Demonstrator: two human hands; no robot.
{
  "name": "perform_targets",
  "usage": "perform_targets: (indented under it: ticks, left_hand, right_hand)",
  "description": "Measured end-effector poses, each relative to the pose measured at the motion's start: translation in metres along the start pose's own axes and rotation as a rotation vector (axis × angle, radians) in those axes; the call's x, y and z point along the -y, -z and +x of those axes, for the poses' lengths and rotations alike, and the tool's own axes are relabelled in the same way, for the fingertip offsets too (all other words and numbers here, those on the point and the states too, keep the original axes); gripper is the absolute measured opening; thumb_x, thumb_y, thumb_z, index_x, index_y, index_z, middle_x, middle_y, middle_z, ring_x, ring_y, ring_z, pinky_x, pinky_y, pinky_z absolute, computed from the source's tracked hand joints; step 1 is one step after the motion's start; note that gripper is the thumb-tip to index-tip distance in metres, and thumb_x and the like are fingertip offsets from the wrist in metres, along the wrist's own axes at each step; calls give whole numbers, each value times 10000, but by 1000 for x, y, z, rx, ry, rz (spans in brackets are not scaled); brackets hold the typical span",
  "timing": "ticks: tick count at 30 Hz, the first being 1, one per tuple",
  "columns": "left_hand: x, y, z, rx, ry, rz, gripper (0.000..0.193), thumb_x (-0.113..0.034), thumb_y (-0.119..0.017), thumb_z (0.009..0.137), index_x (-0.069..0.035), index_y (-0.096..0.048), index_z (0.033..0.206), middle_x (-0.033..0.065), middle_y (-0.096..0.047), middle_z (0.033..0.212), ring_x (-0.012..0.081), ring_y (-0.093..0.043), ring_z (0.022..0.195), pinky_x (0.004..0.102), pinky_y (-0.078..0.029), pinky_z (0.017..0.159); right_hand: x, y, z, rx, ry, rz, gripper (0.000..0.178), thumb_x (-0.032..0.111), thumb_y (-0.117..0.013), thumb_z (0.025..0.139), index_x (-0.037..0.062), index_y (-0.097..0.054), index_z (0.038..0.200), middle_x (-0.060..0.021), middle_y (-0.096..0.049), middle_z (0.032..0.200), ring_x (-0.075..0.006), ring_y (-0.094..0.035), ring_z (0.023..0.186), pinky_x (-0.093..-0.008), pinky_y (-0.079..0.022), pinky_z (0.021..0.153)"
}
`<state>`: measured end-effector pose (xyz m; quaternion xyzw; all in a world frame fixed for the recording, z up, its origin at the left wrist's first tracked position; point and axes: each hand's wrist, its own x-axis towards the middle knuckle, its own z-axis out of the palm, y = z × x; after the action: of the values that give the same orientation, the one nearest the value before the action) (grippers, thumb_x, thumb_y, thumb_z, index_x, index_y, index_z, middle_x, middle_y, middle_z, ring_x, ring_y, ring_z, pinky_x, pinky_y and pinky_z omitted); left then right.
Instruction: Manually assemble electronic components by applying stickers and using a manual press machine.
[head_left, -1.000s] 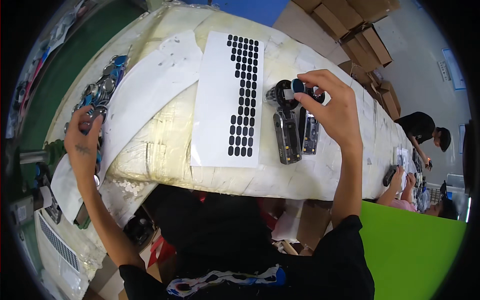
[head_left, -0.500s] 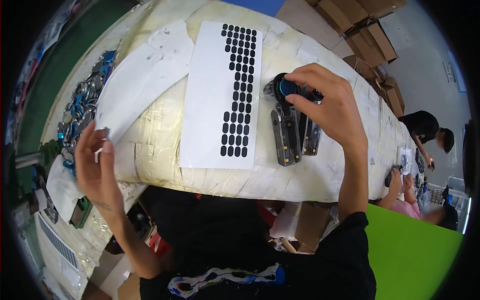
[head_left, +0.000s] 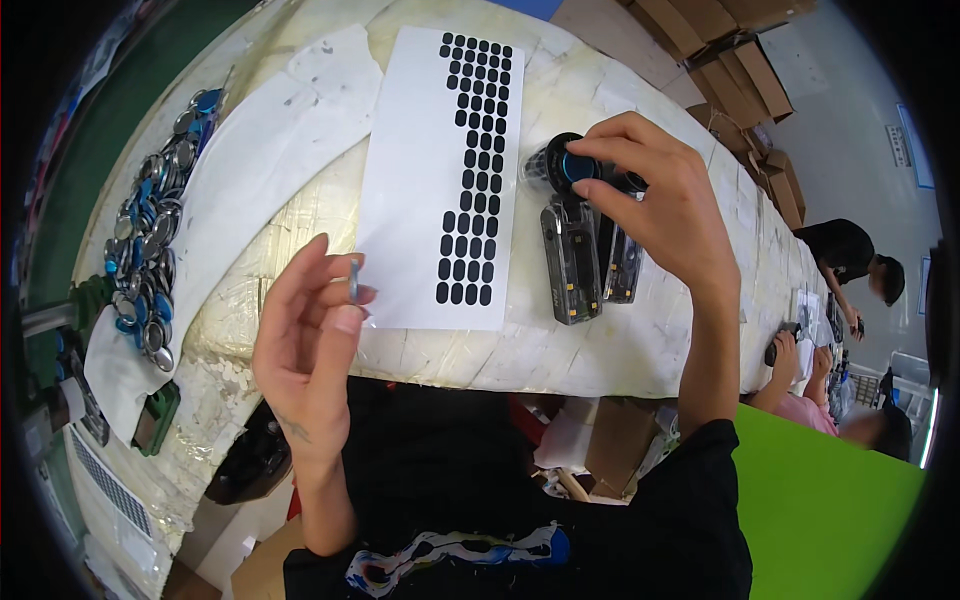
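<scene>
My left hand [head_left: 305, 350] pinches a small thin metal disc [head_left: 354, 280], seen edge-on, beside the lower left edge of a white sheet [head_left: 405, 200] with rows of black oval stickers [head_left: 482, 160]. Right of that sheet, the thumb and forefinger of my right hand [head_left: 660, 200] grip the edge of a blue round disc [head_left: 579, 167] at the black ring-shaped end of a device. Two dark see-through housings [head_left: 574, 265] with gold contacts lie just below that hand. A heap of silver and blue discs [head_left: 150, 230] lies at the table's left.
A curved white sheet [head_left: 270, 130] lies between the heap and the sticker sheet. Yellowed film covers the table [head_left: 420, 358]. Cardboard boxes [head_left: 745, 85] stand beyond the far right. Two other people [head_left: 845, 250] work at the right, and a green panel [head_left: 830, 500] is near me.
My left hand has moved right, away from the disc heap to the sticker sheet, carrying the small disc. My right hand stays at the blue disc. The view has shifted slightly.
</scene>
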<state>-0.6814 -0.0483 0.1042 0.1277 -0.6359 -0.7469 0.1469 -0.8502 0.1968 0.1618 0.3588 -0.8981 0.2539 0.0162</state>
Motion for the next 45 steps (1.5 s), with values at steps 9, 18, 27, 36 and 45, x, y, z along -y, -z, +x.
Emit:
perform_targets:
  ticks: [9, 18, 27, 36, 45]
  left_hand:
    - [-4, -26, -13, 181, 90, -242, 506, 67, -547, 885, 103, -421, 1374, 232, -586, 1236, 218, -588, 1128, 303, -465, 959]
    - [1, -47, -8, 311, 196, -427, 508, 64, -558, 895, 58, -430, 1387, 198, -602, 1237, 191, -582, 1104, 295, -460, 940]
    - [13, -60, -14, 399, 413, -794, 506, 35, -536, 937, 17, -387, 1420, 155, -623, 1210, 179, -596, 1114, 315, -471, 952]
    - [10, -78, -19, 429, 377, -684, 533, -25, -542, 944, 20, -355, 1442, 179, -589, 1280, 234, -588, 1147, 367, -457, 990]
    - [17, -76, -29, 461, 335, -524, 491, -54, -531, 968, 25, -379, 1429, 196, -586, 1276, 225, -592, 1121, 363, -465, 988]
  right_hand:
    - [1, 6, 18, 118, 27, 6, 195, 20, -708, 736, -41, -691, 921, -124, -615, 886, -316, -598, 746, -384, -465, 687]
    - [3, 9, 21, 178, -17, -20, 186, 35, -705, 743, -32, -694, 916, -128, -593, 863, -320, -600, 754, -388, -473, 709]
    - [59, 4, -48, 21, 114, 318, 399, 42, -792, 717, 65, -700, 1104, -90, -643, 1036, -238, -641, 896, -308, -527, 714]
    - [58, 5, -62, -73, 108, 203, 373, 25, -798, 693, 60, -690, 1048, -84, -646, 1000, -257, -646, 867, -324, -536, 719]
    - [-47, 42, -24, -49, -119, -158, 276, 110, -731, 788, 13, -703, 1044, -94, -689, 949, -204, -634, 819, -301, -482, 690]
